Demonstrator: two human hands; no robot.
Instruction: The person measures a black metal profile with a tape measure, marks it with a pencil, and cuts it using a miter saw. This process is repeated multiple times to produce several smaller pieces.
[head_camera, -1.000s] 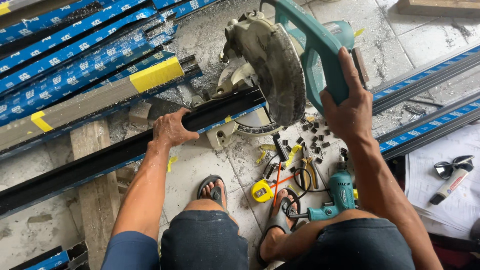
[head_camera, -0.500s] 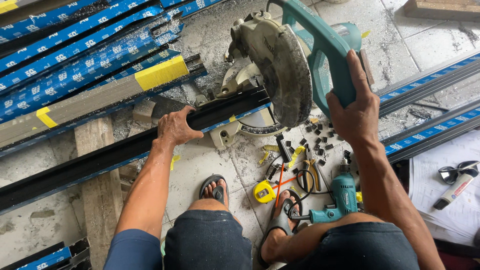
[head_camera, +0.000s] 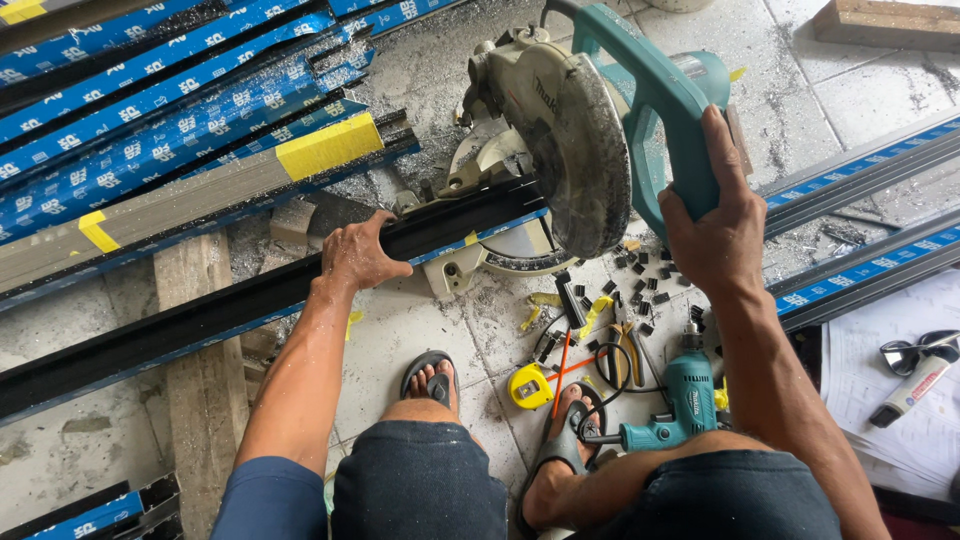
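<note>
On the tiled floor (head_camera: 420, 330), the left hand (head_camera: 358, 255) presses the black profile (head_camera: 230, 305) beneath curled fingers; the right hand (head_camera: 715, 225), fingers clamped, grips the saw handle (head_camera: 660, 100).

Pale grey tiled floor (head_camera: 430, 330), dusted with metal shavings and lit by even daylight. Stacked long aluminium profiles in blue protective film (head_camera: 150, 130) lie toward ten o'clock, a weathered wooden plank (head_camera: 205, 400) toward seven o'clock. White paper sheets (head_camera: 880, 400) rest at four o'clock, a brown wooden block (head_camera: 890, 25) at one o'clock.
</note>
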